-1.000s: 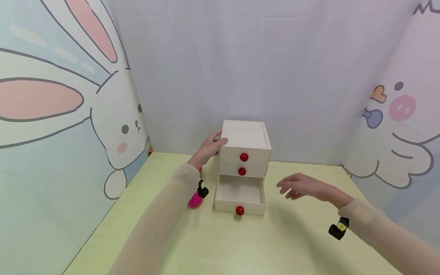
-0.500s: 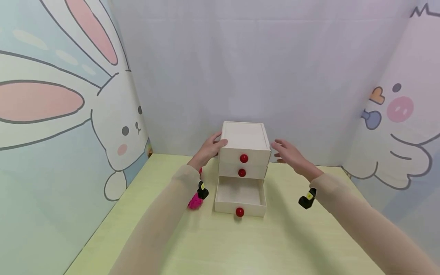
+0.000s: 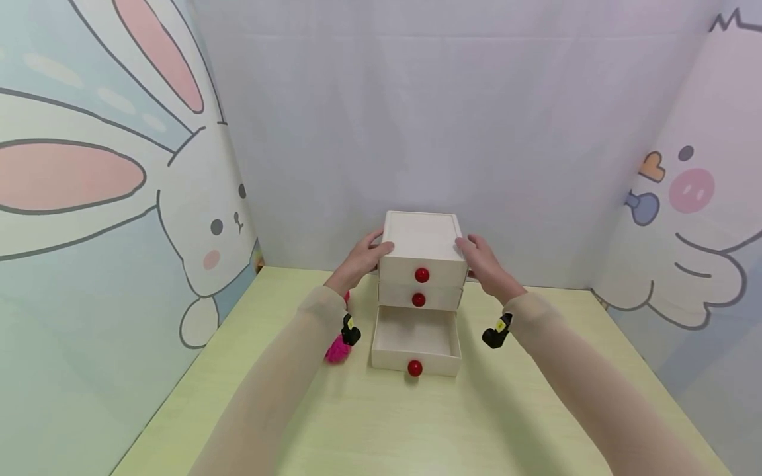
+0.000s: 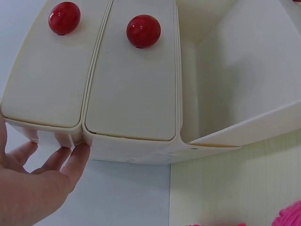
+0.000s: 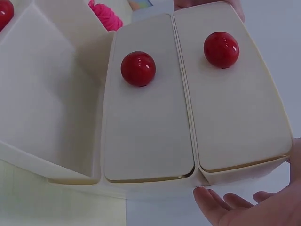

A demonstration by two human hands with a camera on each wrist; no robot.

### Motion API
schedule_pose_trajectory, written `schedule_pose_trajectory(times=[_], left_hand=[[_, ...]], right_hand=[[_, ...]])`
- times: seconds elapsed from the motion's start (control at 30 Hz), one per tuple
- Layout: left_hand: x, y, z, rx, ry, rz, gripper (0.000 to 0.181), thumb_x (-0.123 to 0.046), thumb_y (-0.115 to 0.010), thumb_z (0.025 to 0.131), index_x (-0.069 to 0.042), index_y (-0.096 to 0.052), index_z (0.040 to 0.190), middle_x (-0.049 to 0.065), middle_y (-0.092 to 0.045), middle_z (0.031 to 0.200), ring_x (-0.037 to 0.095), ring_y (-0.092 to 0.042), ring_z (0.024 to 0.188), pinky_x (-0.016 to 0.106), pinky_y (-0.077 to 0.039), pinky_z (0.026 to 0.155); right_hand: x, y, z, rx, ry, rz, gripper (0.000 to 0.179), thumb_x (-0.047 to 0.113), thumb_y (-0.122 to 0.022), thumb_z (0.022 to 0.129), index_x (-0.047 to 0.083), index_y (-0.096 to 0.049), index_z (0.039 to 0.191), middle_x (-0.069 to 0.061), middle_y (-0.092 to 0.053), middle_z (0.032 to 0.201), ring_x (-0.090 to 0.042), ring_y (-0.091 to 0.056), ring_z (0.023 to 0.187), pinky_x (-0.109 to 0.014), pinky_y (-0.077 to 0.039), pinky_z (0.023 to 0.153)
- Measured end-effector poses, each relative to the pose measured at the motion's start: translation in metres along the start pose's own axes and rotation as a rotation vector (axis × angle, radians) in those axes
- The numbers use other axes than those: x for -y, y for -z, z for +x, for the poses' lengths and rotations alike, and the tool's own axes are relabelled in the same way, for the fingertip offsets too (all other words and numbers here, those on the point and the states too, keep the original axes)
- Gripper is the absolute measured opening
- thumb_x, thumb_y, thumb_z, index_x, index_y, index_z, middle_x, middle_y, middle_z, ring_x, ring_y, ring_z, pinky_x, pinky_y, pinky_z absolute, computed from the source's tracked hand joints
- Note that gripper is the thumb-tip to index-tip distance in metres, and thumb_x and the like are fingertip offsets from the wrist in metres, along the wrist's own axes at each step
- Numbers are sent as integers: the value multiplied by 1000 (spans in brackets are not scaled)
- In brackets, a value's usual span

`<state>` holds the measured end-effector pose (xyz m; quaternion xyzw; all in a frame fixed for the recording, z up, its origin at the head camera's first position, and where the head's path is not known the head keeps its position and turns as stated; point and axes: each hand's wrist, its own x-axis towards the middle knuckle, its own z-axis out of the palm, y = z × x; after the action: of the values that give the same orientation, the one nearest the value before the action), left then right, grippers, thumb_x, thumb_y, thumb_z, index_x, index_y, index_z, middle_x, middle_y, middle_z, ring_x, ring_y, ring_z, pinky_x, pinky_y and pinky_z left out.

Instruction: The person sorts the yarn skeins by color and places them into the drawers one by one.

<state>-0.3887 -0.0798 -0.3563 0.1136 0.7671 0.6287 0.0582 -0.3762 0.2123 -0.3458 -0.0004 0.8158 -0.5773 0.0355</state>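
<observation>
A small white three-drawer cabinet [image 3: 421, 236] stands on the table, with a round red knob on each drawer. Its bottom drawer [image 3: 387, 357] is pulled out and looks bare inside; the upper two are closed. My left hand [image 3: 359, 260] grips the cabinet's upper left edge, thumb on top and fingers against the side wall. Opposite it, my right hand [image 3: 485, 266] holds the upper right edge, its thumb over the top. In the right wrist view the right fingertips [image 5: 202, 195] lie at the side wall; contact of every finger cannot be made out.
Pink yarn [image 3: 338, 350] lies left of the cabinet, partly behind the left forearm, with a redder bit farther back. The pale yellow table [image 3: 381, 423] is bounded by a grey curtain [image 3: 417, 119] behind and cartoon-printed panels on both sides.
My right hand has moved left and away from me, from above the table to the cabinet's right side. The left hand stays on the cabinet, which has not visibly moved.
</observation>
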Motion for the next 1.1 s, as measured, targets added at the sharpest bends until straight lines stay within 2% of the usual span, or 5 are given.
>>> schedule_pose_trajectory(times=[0.3, 0.53, 0.7, 0.9, 1.1], left_hand=[[-2, 1, -2, -6, 1, 4, 70, -39, -59, 109, -24, -27, 170, 19, -43, 164, 37, -49, 147, 55, -44, 118], [-1, 2, -2, 0, 0, 8, 69, -40, -58, 110, -25, -28, 170, 17, -42, 165, 37, -47, 148, 56, -42, 119], [1, 5, -4, 10, 2, 26, 71, -49, -59, 108, -26, -30, 169, 16, -43, 165, 36, -49, 147, 55, -44, 118], [2, 22, -13, -14, 15, 74, 74, -61, -49, 108, -23, -32, 169, 15, -39, 168, 38, -48, 147, 50, -46, 117], [4, 44, -28, -48, 5, 224, 72, -58, -53, 108, -22, -34, 167, 16, -46, 162, 38, -53, 141, 52, -48, 115]], right_hand=[[-4, -4, 4, 37, 34, 70, 72, 47, -43, 113, 17, -14, 172, -17, -21, 175, -41, -31, 156, -63, -30, 125], [-6, -4, 0, 89, 50, 102, 72, 46, -43, 113, 20, -12, 173, -17, -20, 175, -42, -29, 157, -66, -27, 125], [-4, -4, -3, 107, 59, 112, 71, 43, -42, 114, 20, -11, 173, -18, -19, 175, -42, -28, 157, -66, -25, 125], [-3, -6, -4, 98, 54, 110, 70, 42, -42, 115, 18, -12, 173, -19, -22, 174, -43, -31, 156, -65, -27, 125], [-4, -5, -4, 83, 62, 101, 70, 42, -42, 115, 18, -12, 173, -20, -24, 173, -43, -33, 155, -65, -29, 124]])
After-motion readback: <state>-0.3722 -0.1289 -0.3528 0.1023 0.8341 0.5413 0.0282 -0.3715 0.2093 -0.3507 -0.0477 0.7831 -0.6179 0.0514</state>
